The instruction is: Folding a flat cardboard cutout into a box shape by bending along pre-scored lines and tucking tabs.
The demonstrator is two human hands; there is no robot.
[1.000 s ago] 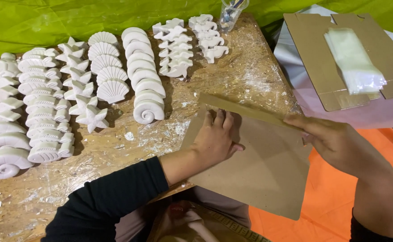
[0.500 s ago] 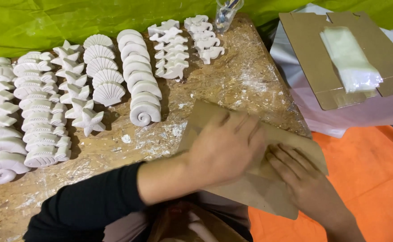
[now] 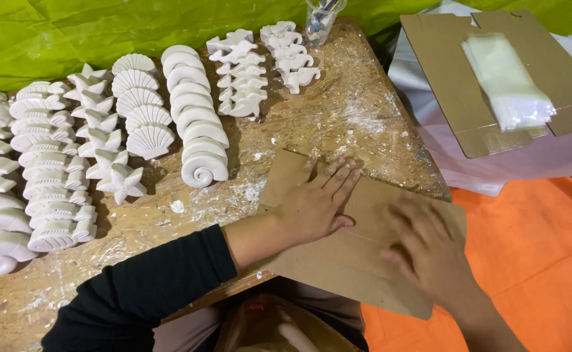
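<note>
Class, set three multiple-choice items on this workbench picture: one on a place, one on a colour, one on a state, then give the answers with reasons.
1. Where does the stack of clear plastic bags lie?
A. on the flat cardboard box blank at upper right
B. among the plaster shells
C. on the orange cloth

2. What colour is the sheet behind the table?
A. blue
B. green
C. red

3. How do the hands meet the brown cardboard sheet?
A. both lifted clear
B. both pressed flat on it
C. one gripping its edge

Answers: 1 A, the bags rest on the blank. 2 B, the green sheet lines the back. 3 B, left hand and right hand lie palm-down.
</note>
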